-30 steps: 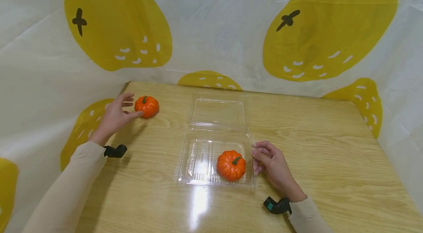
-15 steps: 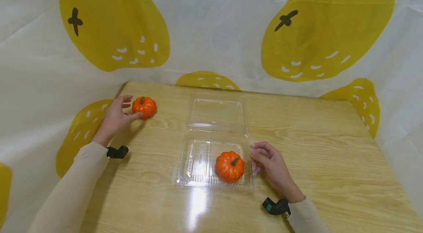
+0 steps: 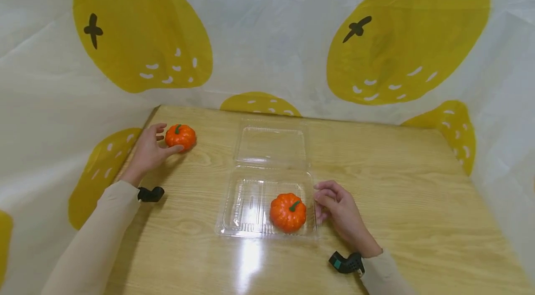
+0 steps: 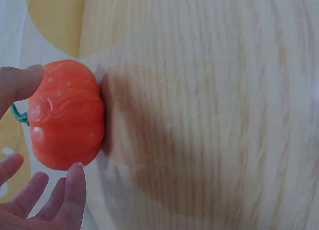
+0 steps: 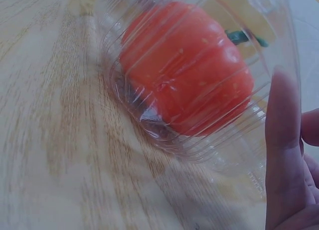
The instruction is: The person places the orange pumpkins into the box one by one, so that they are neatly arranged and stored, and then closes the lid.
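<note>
A small orange pumpkin (image 3: 180,137) with a green stem sits on the table at the far left. My left hand (image 3: 147,150) is spread around its near left side. The thumb overlaps the pumpkin's front in the head view, while the other fingers appear slightly apart from it. At the middle lies a clear plastic clamshell container (image 3: 244,199), its lid (image 3: 271,141) laid back away from me. A second orange pumpkin (image 3: 288,213) rests in the right part of its base. My right hand (image 3: 340,209) pinches the container's right rim between thumb and finger; the right wrist view shows this pumpkin (image 5: 189,65) through the plastic.
The wooden table (image 3: 397,193) extends right of the container. A white cloth (image 3: 267,44) printed with large yellow fruit hangs behind the table and along its sides. Black wrist-worn devices (image 3: 347,262) sit on both wrists.
The head view has shifted slightly, moving everything a little left in the picture. My left hand stays around the far pumpkin, with its thumb slightly further over it. The right hand stays at the container's rim.
</note>
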`<state>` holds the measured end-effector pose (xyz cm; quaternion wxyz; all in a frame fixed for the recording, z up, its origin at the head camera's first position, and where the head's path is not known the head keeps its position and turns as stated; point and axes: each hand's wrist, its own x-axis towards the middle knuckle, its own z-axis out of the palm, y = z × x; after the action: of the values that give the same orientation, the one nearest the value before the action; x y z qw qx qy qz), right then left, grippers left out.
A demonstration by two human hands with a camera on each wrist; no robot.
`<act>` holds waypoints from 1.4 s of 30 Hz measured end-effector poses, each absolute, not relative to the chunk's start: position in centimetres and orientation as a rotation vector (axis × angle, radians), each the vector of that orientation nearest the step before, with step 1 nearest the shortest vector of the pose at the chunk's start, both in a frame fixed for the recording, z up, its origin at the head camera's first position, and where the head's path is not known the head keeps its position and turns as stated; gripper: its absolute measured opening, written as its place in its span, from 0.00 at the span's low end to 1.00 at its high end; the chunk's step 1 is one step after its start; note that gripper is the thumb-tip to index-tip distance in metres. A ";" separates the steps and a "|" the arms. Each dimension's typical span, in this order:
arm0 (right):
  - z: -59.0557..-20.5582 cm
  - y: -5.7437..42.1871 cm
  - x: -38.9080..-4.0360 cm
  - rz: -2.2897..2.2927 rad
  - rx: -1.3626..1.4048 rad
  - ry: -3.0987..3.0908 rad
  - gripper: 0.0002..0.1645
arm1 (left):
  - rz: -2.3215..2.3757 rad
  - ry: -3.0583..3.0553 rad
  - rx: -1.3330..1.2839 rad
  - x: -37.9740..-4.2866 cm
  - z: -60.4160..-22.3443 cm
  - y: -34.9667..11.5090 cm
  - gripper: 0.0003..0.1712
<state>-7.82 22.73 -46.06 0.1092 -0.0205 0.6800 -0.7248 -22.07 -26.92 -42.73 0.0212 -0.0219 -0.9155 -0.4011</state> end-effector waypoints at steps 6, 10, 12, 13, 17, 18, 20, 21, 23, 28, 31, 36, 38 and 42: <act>-46.0 22.5 -7.9 -2.125 -0.025 2.028 0.20 | -1.279 -2.844 -0.057 -22.2 -43.0 -26.7 0.52; -46.0 22.5 -7.8 -2.128 -0.041 2.023 0.18 | -1.271 -2.861 -0.032 -22.1 -43.4 -26.6 0.53; -45.9 22.6 -7.7 -2.121 -0.045 2.029 0.18 | -1.269 -2.859 -0.026 -22.1 -43.5 -26.6 0.53; -45.9 22.6 -7.7 -2.119 -0.045 2.032 0.18 | -1.270 -2.855 -0.026 -22.1 -43.6 -26.5 0.52; -45.9 22.7 -7.8 -2.108 -0.036 2.043 0.20 | -1.270 -2.840 -0.018 -22.2 -43.8 -26.5 0.51; -46.0 22.7 -7.8 -2.106 -0.035 2.045 0.20 | -1.271 -2.836 -0.016 -22.2 -43.9 -26.5 0.51; -46.0 22.7 -7.9 -2.104 -0.034 2.047 0.21 | -1.269 -2.837 -0.009 -22.2 -44.0 -26.5 0.50; -46.0 22.6 -7.8 -2.103 -0.035 2.049 0.21 | -1.271 -2.838 -0.006 -22.3 -44.1 -26.5 0.51; -46.1 22.6 -7.8 -2.101 -0.036 2.050 0.21 | -1.274 -2.844 0.001 -22.4 -44.2 -26.4 0.51; -46.2 22.6 -7.7 -2.101 -0.036 2.044 0.20 | -1.253 -2.859 0.019 -22.5 -44.4 -26.4 0.51; -46.3 22.6 -7.7 -2.114 -0.040 2.031 0.19 | -1.238 -2.858 0.026 -22.5 -44.4 -26.5 0.51; -46.4 22.6 -7.7 -2.169 -0.089 1.988 0.14 | -1.228 -2.847 0.037 -22.2 -44.4 -26.6 0.50; -46.4 22.6 -7.7 -2.183 -0.098 1.977 0.13 | -1.230 -2.842 0.042 -22.2 -44.4 -26.7 0.50; -46.5 22.6 -7.7 -2.184 -0.083 1.980 0.12 | -1.261 -2.834 0.040 -22.1 -44.2 -26.7 0.50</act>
<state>-7.75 22.57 -46.50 0.0964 -0.0279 0.6683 -0.7371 -22.05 -26.70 -44.19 0.0199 0.0128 -0.9134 -0.4063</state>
